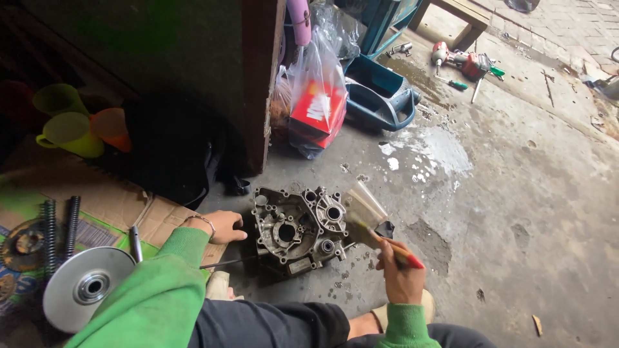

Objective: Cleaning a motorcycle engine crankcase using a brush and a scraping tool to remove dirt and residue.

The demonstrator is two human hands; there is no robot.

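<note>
At the centre of the frame an engine case (298, 231) lies on the concrete floor (516, 212). The left hand (222, 225) rests loosely curled against its left edge. The right hand (400, 274) is closed around a paintbrush (380, 241), its bristles touching the case's right side.

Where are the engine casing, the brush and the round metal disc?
engine casing (298, 231): head view, on its central bearing recess.
brush (387, 243): head view, on the handle above the right hand's fingers.
round metal disc (87, 287): head view, on its hub.

Grey engine casing (298, 231), red-tipped brush (389, 247), green sleeves, yellow-green cups (69, 134)
</note>
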